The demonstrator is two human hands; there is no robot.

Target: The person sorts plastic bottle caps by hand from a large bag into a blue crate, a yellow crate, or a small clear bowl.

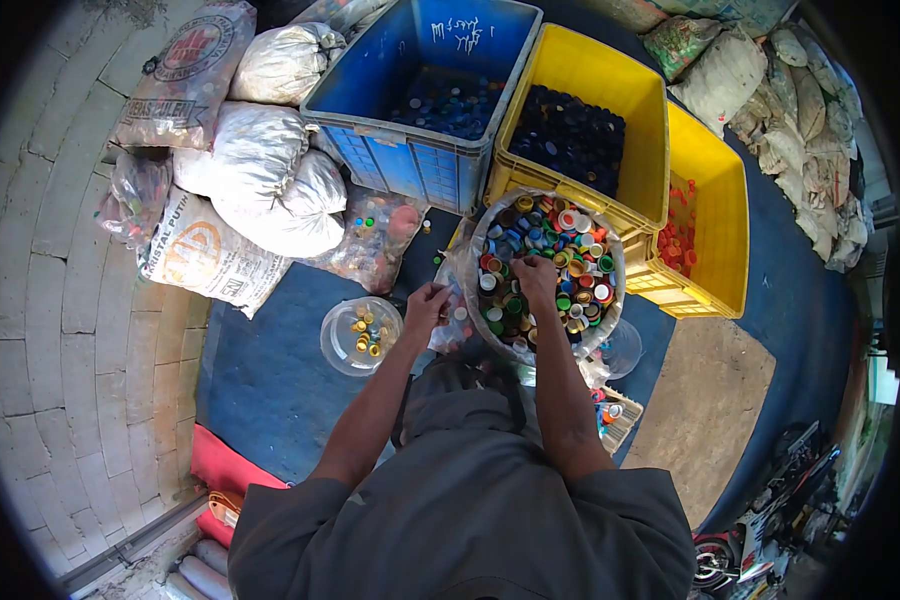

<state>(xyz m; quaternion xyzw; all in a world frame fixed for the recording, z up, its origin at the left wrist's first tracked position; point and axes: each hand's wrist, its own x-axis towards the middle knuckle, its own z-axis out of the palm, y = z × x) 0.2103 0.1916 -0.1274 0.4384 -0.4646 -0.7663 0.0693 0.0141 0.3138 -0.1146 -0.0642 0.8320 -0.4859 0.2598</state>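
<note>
Many-coloured plastic bottle caps (573,290) fill a wide round tub with a pale, bag-like rim (620,262) in front of me. Over the left part of these caps, my right hand (536,280) is closed, fingers pointing down; what it pinches, if anything, is hidden. My left hand (428,306) is closed just left of the tub, beside a see-through plastic bag (456,318) with some caps in it. I cannot make out what its fingers hold. Left of that hand, a round clear tub (332,345) contains several yellow caps (368,340).
A blue crate (395,160) and two yellow crates (595,70) with sorted caps stand beyond the tub. Full sacks (260,165) pile up at left, others (725,80) at far right. A brown board (710,400) lies at right; a brick wall (60,300) borders the left.
</note>
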